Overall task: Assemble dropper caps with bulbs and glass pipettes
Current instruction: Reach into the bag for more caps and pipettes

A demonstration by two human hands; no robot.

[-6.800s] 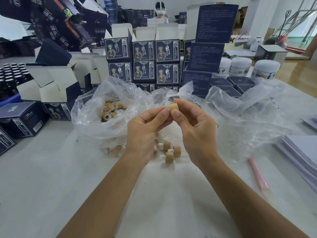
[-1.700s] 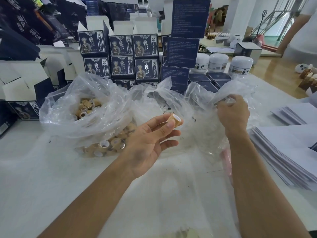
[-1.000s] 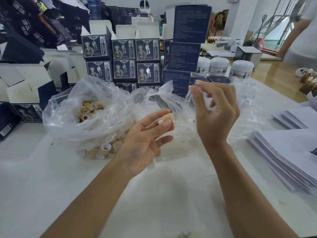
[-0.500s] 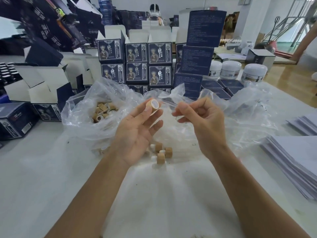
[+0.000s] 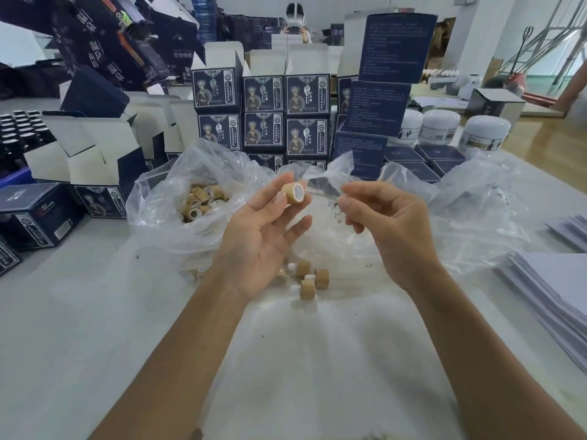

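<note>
My left hand point(image 5: 266, 236) pinches a tan bamboo dropper cap point(image 5: 293, 193) between thumb and fingertips, its white open end turned to the right. My right hand point(image 5: 386, 227) pinches a clear glass pipette point(image 5: 320, 192) that lies level, its tip at the cap's opening. Three assembled caps with white bulbs point(image 5: 309, 279) lie on the table below my hands. A clear plastic bag point(image 5: 165, 198) on the left holds several loose bamboo caps point(image 5: 203, 201).
A second crumpled plastic bag point(image 5: 470, 211) spreads to the right. Dark blue printed boxes point(image 5: 263, 119) are stacked behind, with white jars point(image 5: 441, 125) at the back right. Stacks of white paper point(image 5: 556, 296) lie at the right edge. Open cartons point(image 5: 92, 163) stand on the left.
My right hand left the right bag with a pipette and came in toward the cap. Both hands now sit closer together, pipette tip at the cap's open end.
</note>
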